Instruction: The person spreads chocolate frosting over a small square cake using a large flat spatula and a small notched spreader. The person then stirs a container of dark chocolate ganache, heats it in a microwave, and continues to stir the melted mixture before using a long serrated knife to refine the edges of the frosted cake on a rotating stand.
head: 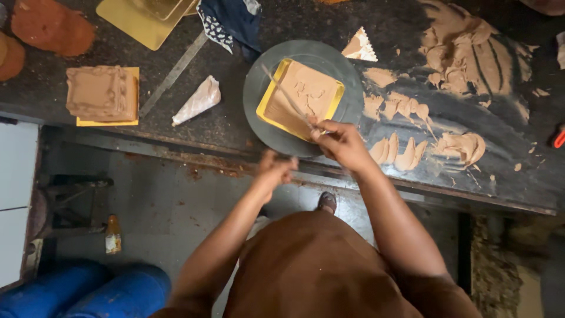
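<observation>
While the right hand [341, 143] clamps its fingers on a long spatula [286, 97] laid across the frosted square cake [301, 97] on its yellow board, the left hand [275, 169], fingers curled together, touches the grey turntable's [259, 88] near edge.

the counter [194, 126] is dark speckled stone, matt and rough-looking, smeared at the right of the frame with thick, soft tan icing [465, 56] that lies in ridged swipes. the round turntable [259, 94] at centre looks like smooth grey plastic or metal, dull in finish. on it a glossy gold card board [276, 76] carries a square cake [303, 94] whose tan icing is partly smooth, partly scraped. the long spatula blade [285, 94] in the right hand [341, 144] looks like thin metal. at left, a piping bag [197, 101] of crinkled clear plastic.
</observation>
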